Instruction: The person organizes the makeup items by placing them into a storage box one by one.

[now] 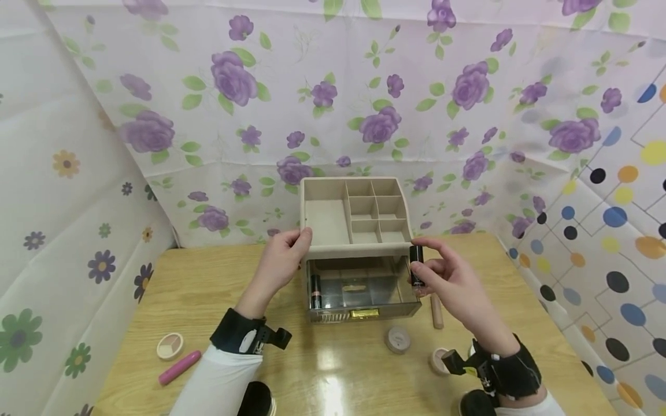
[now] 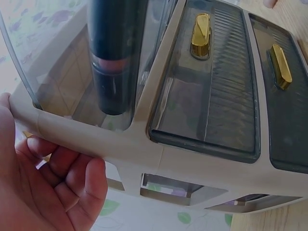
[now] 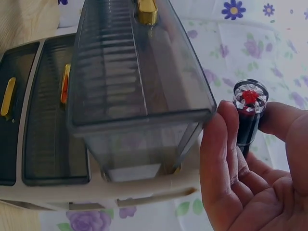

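Observation:
A beige makeup organizer [image 1: 359,249] stands at the back of the table, its upper tinted drawer [image 1: 333,316] pulled out. Inside that drawer, at the left, stands a dark lipstick tube [image 1: 315,292], also seen through the drawer wall in the left wrist view. My left hand [image 1: 283,257] grips the organizer's left front corner, thumb on top and fingers curled at the side. Just beyond the drawer's right side, my right hand [image 1: 455,283] pinches a black lipstick [image 1: 417,260] upright between thumb and fingers. Its clear, faceted end with a red centre [image 3: 250,97] shows in the right wrist view.
On the left lie a round palette [image 1: 170,346] and a pink tube [image 1: 179,368]. A round jar [image 1: 398,340] sits before the drawer. A beige tube [image 1: 437,312] and a round compact [image 1: 440,360] are on the right. Patterned cloth [image 1: 338,115] hangs behind.

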`<state>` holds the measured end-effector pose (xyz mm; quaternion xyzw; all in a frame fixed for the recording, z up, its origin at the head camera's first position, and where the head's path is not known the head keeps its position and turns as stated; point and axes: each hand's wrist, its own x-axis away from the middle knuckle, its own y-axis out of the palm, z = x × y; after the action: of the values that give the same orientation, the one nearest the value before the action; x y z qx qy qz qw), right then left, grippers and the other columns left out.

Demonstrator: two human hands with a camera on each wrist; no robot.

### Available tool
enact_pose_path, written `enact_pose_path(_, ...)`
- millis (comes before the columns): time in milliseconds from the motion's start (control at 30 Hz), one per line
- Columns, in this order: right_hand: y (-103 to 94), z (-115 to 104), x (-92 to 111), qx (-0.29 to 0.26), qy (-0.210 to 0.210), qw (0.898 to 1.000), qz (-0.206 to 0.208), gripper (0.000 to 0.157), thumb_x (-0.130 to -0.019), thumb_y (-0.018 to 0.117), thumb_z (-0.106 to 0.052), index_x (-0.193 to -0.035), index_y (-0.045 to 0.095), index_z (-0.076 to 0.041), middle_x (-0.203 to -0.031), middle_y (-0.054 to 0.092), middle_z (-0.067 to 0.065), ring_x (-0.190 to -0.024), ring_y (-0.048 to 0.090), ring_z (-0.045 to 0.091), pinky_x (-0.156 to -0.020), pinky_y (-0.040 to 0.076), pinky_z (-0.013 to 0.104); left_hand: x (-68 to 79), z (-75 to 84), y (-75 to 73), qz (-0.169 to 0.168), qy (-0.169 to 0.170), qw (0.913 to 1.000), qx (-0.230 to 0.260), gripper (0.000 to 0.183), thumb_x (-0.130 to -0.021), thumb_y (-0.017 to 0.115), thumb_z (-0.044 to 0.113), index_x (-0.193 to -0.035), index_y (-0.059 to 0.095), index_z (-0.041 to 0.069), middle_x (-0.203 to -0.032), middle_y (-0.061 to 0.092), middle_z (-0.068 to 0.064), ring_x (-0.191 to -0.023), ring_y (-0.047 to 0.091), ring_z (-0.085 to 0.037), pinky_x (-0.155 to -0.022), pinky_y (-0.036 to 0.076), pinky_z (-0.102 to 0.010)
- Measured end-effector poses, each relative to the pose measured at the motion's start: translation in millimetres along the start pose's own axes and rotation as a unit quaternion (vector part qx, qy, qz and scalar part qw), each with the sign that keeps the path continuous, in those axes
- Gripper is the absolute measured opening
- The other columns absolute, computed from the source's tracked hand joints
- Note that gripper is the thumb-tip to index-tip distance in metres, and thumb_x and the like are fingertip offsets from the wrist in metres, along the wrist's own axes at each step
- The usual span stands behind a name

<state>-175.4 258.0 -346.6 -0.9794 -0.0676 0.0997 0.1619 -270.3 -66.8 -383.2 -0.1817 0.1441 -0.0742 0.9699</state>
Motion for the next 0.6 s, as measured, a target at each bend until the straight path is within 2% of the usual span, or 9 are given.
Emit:
enact_pose_path(133,5.6,-3.8,-1.2,0.031,-0.005,0.999,-0.006,0.046,-0.098,0.065,-0.023,-0.142,0.049,-0.022,-0.088,0.069,0.017,-0.074,0.067,0.033,-0.065,0.06,0.038,-0.5,0.5,-0.5,-0.004,-0.001,1.0,-0.004,0.057,-0.101,0.045,0.057,-0.069,0.051,0.01,-0.057,0.046,-0.008,-0.048,0.045,-0.026,-0.043,0.035,-0.032)
enact_pose_path(233,10.0,-5.7,-2.6,0.069,-0.023,0.997,-0.008,0.045,-0.097,0.067,-0.024,-0.139,0.052,-0.029,-0.083,0.069,0.009,-0.067,0.067,0.026,-0.063,0.06,0.037,-1.5,-0.1,0.6,-0.004,0.004,1.0,-0.002,0.057,-0.102,0.045,0.056,-0.069,0.051,0.01,-0.057,0.046,-0.008,-0.048,0.044,-0.026,-0.044,0.035,-0.032)
enact_pose_path(400,17.8,-8.4,-5.1,0.108,-0.055,0.992,-0.017,0.045,-0.096,0.068,-0.025,-0.138,0.054,-0.033,-0.08,0.069,0.002,-0.063,0.067,0.017,-0.059,0.059,0.035,-1.5,-1.6,2.6,0.005,0.015,0.9999,0.003,0.058,-0.102,0.046,0.055,-0.066,0.048,0.009,-0.056,0.044,-0.008,-0.048,0.042,-0.026,-0.045,0.033,-0.032)
enact_pose_path(500,22.5,-11.2,-7.3,0.145,-0.077,0.986,-0.036,0.045,-0.096,0.067,-0.032,-0.139,0.054,-0.036,-0.082,0.07,-0.003,-0.064,0.067,0.011,-0.054,0.058,0.032,-1.1,-2.9,4.0,0.015,0.019,0.9996,0.01,0.058,-0.102,0.047,0.053,-0.065,0.045,0.009,-0.054,0.042,-0.007,-0.047,0.04,-0.026,-0.045,0.032,-0.032)
enact_pose_path(600,26.6,-13.2,-11.0,0.196,-0.115,0.972,-0.058,0.046,-0.095,0.067,-0.038,-0.139,0.054,-0.037,-0.087,0.071,-0.009,-0.068,0.066,0.004,-0.051,0.055,0.029,-1.1,-3.8,5.1,0.021,0.022,0.9994,0.017,0.057,-0.102,0.048,0.052,-0.063,0.043,0.01,-0.054,0.041,-0.007,-0.046,0.039,-0.025,-0.045,0.031,-0.031)
